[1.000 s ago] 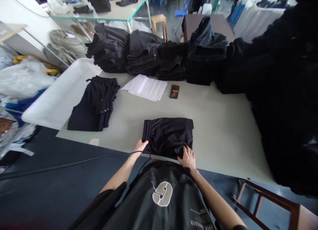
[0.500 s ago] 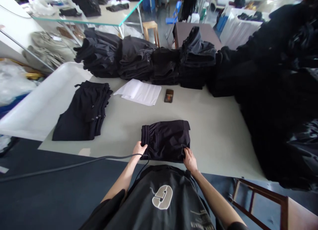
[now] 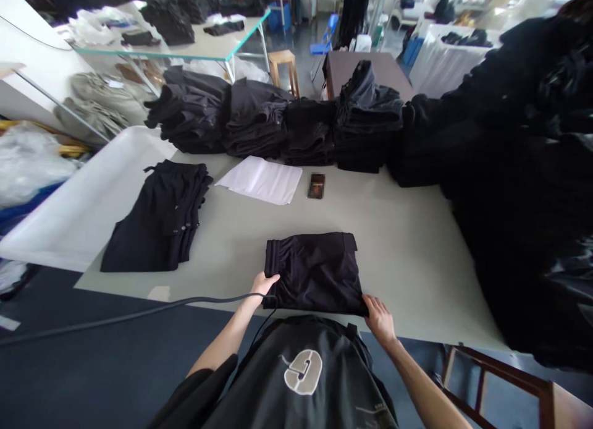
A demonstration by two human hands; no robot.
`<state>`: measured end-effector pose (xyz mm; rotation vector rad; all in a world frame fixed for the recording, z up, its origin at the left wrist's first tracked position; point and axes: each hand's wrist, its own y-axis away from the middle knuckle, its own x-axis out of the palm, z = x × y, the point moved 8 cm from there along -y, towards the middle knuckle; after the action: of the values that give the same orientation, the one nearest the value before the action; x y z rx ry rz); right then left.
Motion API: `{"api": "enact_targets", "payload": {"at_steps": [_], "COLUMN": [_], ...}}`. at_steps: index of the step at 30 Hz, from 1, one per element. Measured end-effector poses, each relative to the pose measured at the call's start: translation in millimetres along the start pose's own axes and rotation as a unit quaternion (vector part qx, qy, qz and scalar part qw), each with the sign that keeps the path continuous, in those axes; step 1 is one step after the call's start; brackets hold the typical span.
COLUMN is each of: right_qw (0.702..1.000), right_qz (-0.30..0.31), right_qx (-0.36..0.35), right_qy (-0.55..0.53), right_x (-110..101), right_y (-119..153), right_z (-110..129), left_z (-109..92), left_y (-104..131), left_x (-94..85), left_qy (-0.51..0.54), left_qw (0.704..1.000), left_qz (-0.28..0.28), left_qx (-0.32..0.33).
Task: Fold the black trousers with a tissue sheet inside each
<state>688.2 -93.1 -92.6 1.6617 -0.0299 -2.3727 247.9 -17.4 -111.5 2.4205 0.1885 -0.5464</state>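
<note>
Folded black pants (image 3: 315,271) lie on the table in front of me, the gathered elastic waistband to the left. My left hand (image 3: 264,287) grips the waistband near its lower corner, thumb on top and fingers underneath. At the lower right corner of the cloth, my right hand (image 3: 380,318) pinches the folded edge. A pile of black pants (image 3: 152,222) rests farther left. Beyond the pants I see white sheets (image 3: 264,180) and a small dark, blurred item (image 3: 316,186).
Stacks of folded black garments (image 3: 257,120) line the table's far edge. A tall dark heap (image 3: 519,188) fills the right side. A black cable (image 3: 176,303) crosses in front of my left arm. A wooden stool (image 3: 504,379) stands lower right.
My right hand has moved right and toward me, drawing the lower right corner of the pants outward. My left hand keeps its hold on the waistband. The view has shifted slightly.
</note>
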Motion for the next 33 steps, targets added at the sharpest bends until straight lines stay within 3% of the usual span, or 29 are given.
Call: {"api": "enact_targets", "payload": {"at_steps": [4, 6, 7, 9, 12, 14, 17, 21, 24, 27, 33], "right_qw": [0.994, 0.985, 0.984, 0.989, 0.979, 0.97, 0.961, 0.945, 0.942, 0.939, 0.939], "right_qz": [0.107, 0.155, 0.151, 0.084, -0.028, -0.048, -0.05, -0.085, -0.1, -0.093, -0.072], "right_qx": [0.002, 0.015, 0.028, 0.076, 0.188, 0.236, 0.269, 0.292, 0.289, 0.298, 0.299], "right_qy": [-0.035, -0.075, -0.088, -0.094, -0.074, -0.046, 0.035, 0.119, 0.142, 0.145, 0.153], "right_x": [-2, -8, -16, -42, -75, -79, -67, -44, -31, -25, -24], "right_y": [14, 4, -8, -43, -105, -144, -185, -200, -198, -195, -197], "right_z": [-26, -47, -60, -88, -118, -118, -103, -95, -102, -112, -113], "left_z": [-5, -12, -21, -52, -121, -174, -247, -311, -338, -351, -369], "left_y": [-1, -7, -13, -29, -69, -104, -163, -246, -302, -344, -381], "left_x": [1.3, -9.7, -19.2, -38.1, -42.6, -29.1, 3.5, 49.4, 77.4, 100.9, 128.1], "left_qy": [-0.087, -0.137, -0.163, -0.201, -0.205, -0.196, -0.192, -0.233, -0.284, -0.331, -0.391], "left_qw": [0.996, 0.99, 0.985, 0.97, 0.953, 0.944, 0.928, 0.899, 0.866, 0.836, 0.794], "left_qz": [-0.004, -0.02, -0.043, -0.095, -0.101, -0.073, -0.027, 0.031, 0.067, 0.112, 0.175], "left_qx": [0.027, 0.033, 0.047, 0.101, 0.199, 0.255, 0.317, 0.369, 0.406, 0.423, 0.431]}}
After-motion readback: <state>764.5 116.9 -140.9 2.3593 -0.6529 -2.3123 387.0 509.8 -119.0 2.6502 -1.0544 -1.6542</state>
